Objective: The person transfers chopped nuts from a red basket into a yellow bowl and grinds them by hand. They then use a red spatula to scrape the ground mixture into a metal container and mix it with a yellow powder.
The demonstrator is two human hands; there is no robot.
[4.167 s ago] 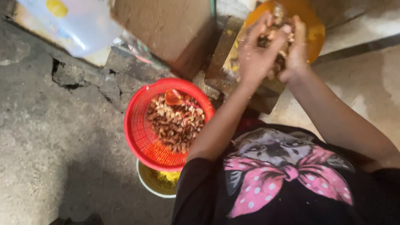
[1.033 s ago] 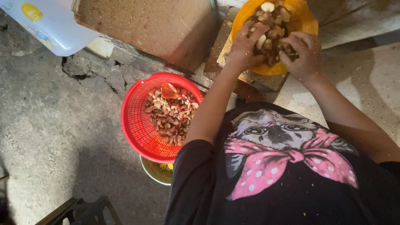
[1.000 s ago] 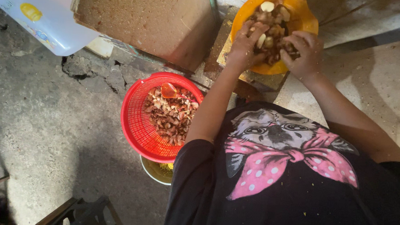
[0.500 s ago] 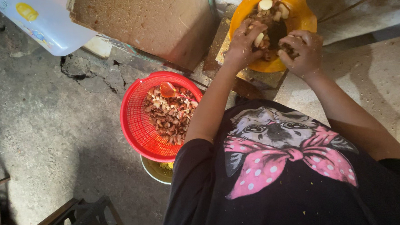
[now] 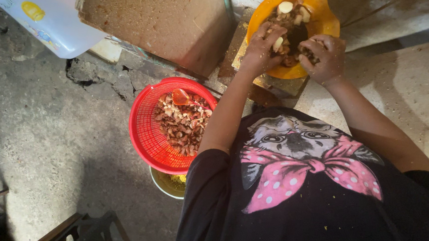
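Both hands are in the orange bowl [image 5: 322,23] at top centre. Left hand [image 5: 259,52] is curled over the near-left side of the pile, fingers bent down into it. Right hand [image 5: 325,55] is curled at the near-right side, knuckles up, fingers closed loosely on some brown bits. Can't tell exactly what is pinched in either one. The hands are apart, with a dark gap of pile between them.

The pile [image 5: 293,27] is a mix of brown husk-like pieces and pale chunks. The pale ones mostly sit at the far side, away from the fingers, and it looks like sorting by touch.

The bowl sits on a small wooden block [image 5: 275,82], which lifts it off the floor. My guess is that's to bring it within arm's reach for someone bent over it.

The red basket [image 5: 148,131] is on the floor just left of the left arm. It holds chopped reddish-brown pieces plus 1 orange-red scrap near the far rim. It's a mesh type, propped on a yellow-green bowl [image 5: 164,184] below it, probably to catch drips or fines. It's close enough that the left hand could reach it without shifting.

A brown board [image 5: 156,19] leans behind the basket, and a white plastic bag [image 5: 39,16] lies at top left. The floor is cracked concrete [image 5: 42,141].
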